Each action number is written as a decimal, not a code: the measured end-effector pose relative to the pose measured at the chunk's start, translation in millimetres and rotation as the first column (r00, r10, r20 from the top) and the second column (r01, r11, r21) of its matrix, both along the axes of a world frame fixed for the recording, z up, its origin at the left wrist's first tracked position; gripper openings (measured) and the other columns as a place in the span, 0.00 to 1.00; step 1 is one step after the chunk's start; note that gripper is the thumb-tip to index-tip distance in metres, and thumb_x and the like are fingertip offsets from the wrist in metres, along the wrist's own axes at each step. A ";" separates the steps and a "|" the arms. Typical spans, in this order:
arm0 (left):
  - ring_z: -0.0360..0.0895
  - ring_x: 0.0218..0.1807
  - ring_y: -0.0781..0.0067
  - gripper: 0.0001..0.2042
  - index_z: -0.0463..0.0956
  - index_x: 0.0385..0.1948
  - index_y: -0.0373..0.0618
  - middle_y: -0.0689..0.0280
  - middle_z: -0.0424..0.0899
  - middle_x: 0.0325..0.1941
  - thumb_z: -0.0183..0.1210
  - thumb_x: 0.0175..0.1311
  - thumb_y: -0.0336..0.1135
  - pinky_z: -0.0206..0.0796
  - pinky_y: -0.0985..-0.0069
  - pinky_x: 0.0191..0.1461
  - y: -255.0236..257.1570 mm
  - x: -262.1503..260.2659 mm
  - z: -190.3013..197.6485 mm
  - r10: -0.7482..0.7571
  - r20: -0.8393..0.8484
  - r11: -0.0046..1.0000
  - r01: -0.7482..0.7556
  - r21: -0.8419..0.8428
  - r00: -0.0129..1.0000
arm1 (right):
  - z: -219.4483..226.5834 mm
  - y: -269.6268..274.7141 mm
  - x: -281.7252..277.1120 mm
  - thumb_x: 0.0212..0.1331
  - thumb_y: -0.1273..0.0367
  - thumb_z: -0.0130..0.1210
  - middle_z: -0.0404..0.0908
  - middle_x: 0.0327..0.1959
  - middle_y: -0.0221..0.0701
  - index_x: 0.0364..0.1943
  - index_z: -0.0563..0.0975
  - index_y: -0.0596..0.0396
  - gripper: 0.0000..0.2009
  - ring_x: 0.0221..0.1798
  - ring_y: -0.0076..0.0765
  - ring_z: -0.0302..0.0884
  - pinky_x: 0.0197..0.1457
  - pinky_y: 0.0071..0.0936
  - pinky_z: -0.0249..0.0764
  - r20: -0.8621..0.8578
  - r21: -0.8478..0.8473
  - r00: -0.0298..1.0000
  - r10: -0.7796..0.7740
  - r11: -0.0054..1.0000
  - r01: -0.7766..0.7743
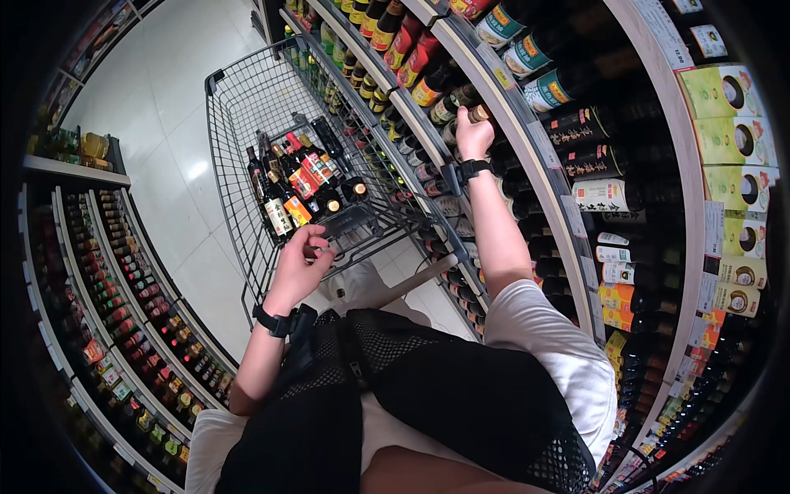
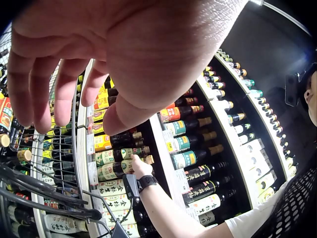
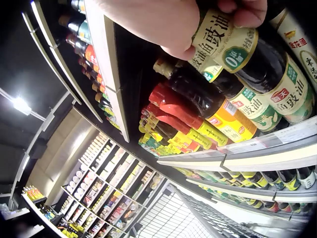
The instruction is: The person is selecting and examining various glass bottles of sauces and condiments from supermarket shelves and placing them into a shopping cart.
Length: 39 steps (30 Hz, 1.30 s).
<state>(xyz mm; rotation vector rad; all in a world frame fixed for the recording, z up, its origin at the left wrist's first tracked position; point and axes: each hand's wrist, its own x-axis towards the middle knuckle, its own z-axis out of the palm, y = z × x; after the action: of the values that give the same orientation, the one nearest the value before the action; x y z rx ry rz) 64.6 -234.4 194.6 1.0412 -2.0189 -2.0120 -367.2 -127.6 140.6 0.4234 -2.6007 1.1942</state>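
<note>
Right hand [image 1: 475,136] grips a soy sauce bottle [image 3: 291,96] by its neck; left hand [image 1: 303,259] holds nothing

Two racks of bottled sauces make this aisle: the left rack [image 1: 78,170] is across the pale floor, and the right rack [image 1: 405,103] is within reach of the person. Along the right rack stands a wire shopping cart [image 1: 216,76]. Inside it several bottles lie or lean together, among them a red-labelled bottle [image 1: 315,171] and a white-labelled bottle [image 1: 278,216].

The left hand hovers above the near end of the cart, its fingers loosely bent and the thumb apart from them. The right hand is at the shelf, well to the right of the cart, with fingers curled around the bottle neck; the exact contact of every finger I cannot tell.

The soy sauce bottle is at the shelf's front edge, beside a similar one and near a yellow-labelled bottle [image 3: 237,124]. Its body lies directly below the grip, and its long axis runs from the base up through the hand, so that the brown cap [image 1: 478,114] comes out past the thumb side. The base seems to rest on the shelf. The right hand is clearly the nearer one; the left hand is well apart from this bottle.
</note>
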 end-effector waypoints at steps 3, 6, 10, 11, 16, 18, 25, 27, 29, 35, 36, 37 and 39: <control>0.78 0.34 0.81 0.20 0.73 0.56 0.38 0.66 0.81 0.40 0.66 0.63 0.27 0.73 0.79 0.40 0.7 -0.9 -0.3 -0.008 0.000 1.000 0.008 0.002 1.000 | 1.6 1.0 -1.8 0.56 0.55 0.68 0.87 0.38 0.48 0.37 0.84 0.56 0.18 0.44 0.60 0.84 0.51 0.47 0.77 0.150 0.111 0.985 -0.083 0.992 0.067; 0.78 0.34 0.82 0.20 0.73 0.56 0.38 0.67 0.81 0.40 0.65 0.63 0.27 0.73 0.79 0.40 2.4 -1.7 -1.1 -0.007 0.006 1.000 0.007 0.017 1.000 | -4.8 0.3 -10.4 0.56 0.50 0.66 0.88 0.36 0.47 0.38 0.85 0.55 0.21 0.45 0.59 0.85 0.55 0.48 0.76 0.103 0.138 0.981 -0.162 0.979 0.147; 0.77 0.35 0.82 0.20 0.73 0.56 0.38 0.68 0.80 0.39 0.65 0.63 0.27 0.72 0.79 0.41 3.5 -3.2 -1.6 -0.007 0.000 1.000 0.007 0.019 1.000 | 6.3 0.0 -19.0 0.60 0.46 0.61 0.88 0.33 0.43 0.36 0.85 0.59 0.25 0.42 0.51 0.86 0.53 0.42 0.76 0.309 0.274 0.923 -0.229 0.951 0.144; 0.77 0.35 0.82 0.20 0.74 0.56 0.38 0.68 0.80 0.39 0.65 0.63 0.27 0.72 0.80 0.41 3.8 -3.2 -0.8 -0.010 0.006 1.000 0.010 0.017 1.000 | 11.3 0.4 -20.3 0.63 0.45 0.59 0.88 0.31 0.40 0.36 0.84 0.60 0.27 0.38 0.47 0.86 0.51 0.40 0.76 0.476 0.224 0.856 -0.200 0.969 0.102; 0.76 0.35 0.83 0.19 0.73 0.56 0.39 0.69 0.80 0.39 0.65 0.63 0.27 0.72 0.80 0.41 5.2 -1.7 -4.2 -0.016 -0.007 0.999 0.016 0.033 1.000 | -7.3 -1.0 -49.7 0.69 0.49 0.55 0.79 0.22 0.28 0.42 0.84 0.59 0.23 0.22 0.29 0.73 0.34 0.36 0.71 0.746 0.054 0.658 -0.103 0.994 0.094; 0.76 0.35 0.83 0.19 0.73 0.55 0.39 0.69 0.80 0.39 0.65 0.63 0.26 0.72 0.80 0.41 4.8 -0.7 -2.7 -0.018 -0.008 0.999 0.018 0.033 1.000 | -12.6 -3.9 -50.9 0.72 0.53 0.54 0.76 0.19 0.27 0.37 0.80 0.52 0.17 0.14 0.22 0.60 0.17 0.27 0.51 0.735 -0.207 0.677 0.013 0.956 0.206; 0.76 0.35 0.84 0.19 0.73 0.55 0.39 0.69 0.80 0.38 0.65 0.63 0.26 0.72 0.80 0.41 6.5 3.2 -5.9 0.006 -0.026 0.999 -0.005 0.042 1.000 | -5.7 -3.0 -58.2 0.75 0.59 0.52 0.79 0.25 0.28 0.42 0.78 0.51 0.11 0.13 0.19 0.64 0.15 0.17 0.59 0.781 -0.196 0.624 0.032 0.961 0.197; 0.76 0.35 0.84 0.18 0.73 0.55 0.39 0.69 0.80 0.38 0.65 0.63 0.26 0.72 0.80 0.41 6.6 3.5 -3.6 0.015 -0.033 0.999 -0.013 0.034 0.999 | -8.5 -6.3 -58.0 0.74 0.61 0.52 0.80 0.26 0.29 0.42 0.78 0.52 0.10 0.14 0.19 0.65 0.14 0.17 0.60 0.770 -0.250 0.637 0.045 0.939 0.235; 0.76 0.35 0.84 0.18 0.73 0.55 0.38 0.69 0.80 0.38 0.65 0.64 0.26 0.72 0.81 0.42 7.2 5.1 4.8 0.012 -0.021 1.000 -0.011 0.025 1.000 | -12.6 -6.9 -60.5 0.74 0.65 0.52 0.80 0.28 0.30 0.42 0.77 0.55 0.09 0.16 0.19 0.68 0.15 0.15 0.64 0.773 -0.334 0.629 0.089 0.899 0.283; 0.76 0.36 0.84 0.18 0.74 0.55 0.36 0.70 0.80 0.37 0.64 0.64 0.26 0.72 0.81 0.43 10.0 14.7 9.4 0.059 -0.042 0.998 -0.058 0.025 0.997 | -18.5 -11.8 -47.4 0.66 0.77 0.57 0.80 0.34 0.34 0.45 0.75 0.68 0.08 0.30 0.28 0.82 0.36 0.20 0.81 0.725 -0.569 0.678 0.120 0.659 0.491; 0.76 0.36 0.84 0.17 0.74 0.55 0.37 0.70 0.80 0.37 0.64 0.65 0.26 0.72 0.81 0.43 9.5 17.9 10.1 0.057 -0.039 0.998 -0.056 0.018 0.998 | -14.1 -9.9 -40.6 0.66 0.77 0.57 0.80 0.34 0.34 0.45 0.75 0.68 0.08 0.30 0.28 0.82 0.36 0.20 0.81 0.726 -0.569 0.676 0.124 0.661 0.490; 0.76 0.36 0.84 0.17 0.74 0.54 0.37 0.70 0.81 0.37 0.64 0.65 0.27 0.72 0.81 0.43 9.1 21.4 8.1 0.077 -0.068 0.996 -0.074 0.041 0.995 | -9.3 -7.1 -34.2 0.66 0.77 0.58 0.81 0.35 0.35 0.45 0.75 0.69 0.09 0.30 0.28 0.82 0.35 0.20 0.81 0.698 -0.556 0.708 0.105 0.704 0.443; 0.76 0.35 0.84 0.17 0.74 0.54 0.37 0.70 0.81 0.37 0.64 0.65 0.27 0.71 0.81 0.42 5.7 28.7 8.6 0.105 -0.058 0.994 -0.103 0.033 0.993 | 10.4 -2.9 -12.1 0.64 0.79 0.59 0.82 0.36 0.37 0.44 0.74 0.73 0.10 0.29 0.30 0.82 0.30 0.23 0.81 0.636 -0.557 0.768 0.076 0.734 0.388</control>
<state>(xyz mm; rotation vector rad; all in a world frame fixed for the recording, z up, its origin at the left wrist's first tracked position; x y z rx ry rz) 93.3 -228.7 203.2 1.0551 -1.8711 -2.0016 -379.4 -130.6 151.0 -0.4418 -2.2995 2.3762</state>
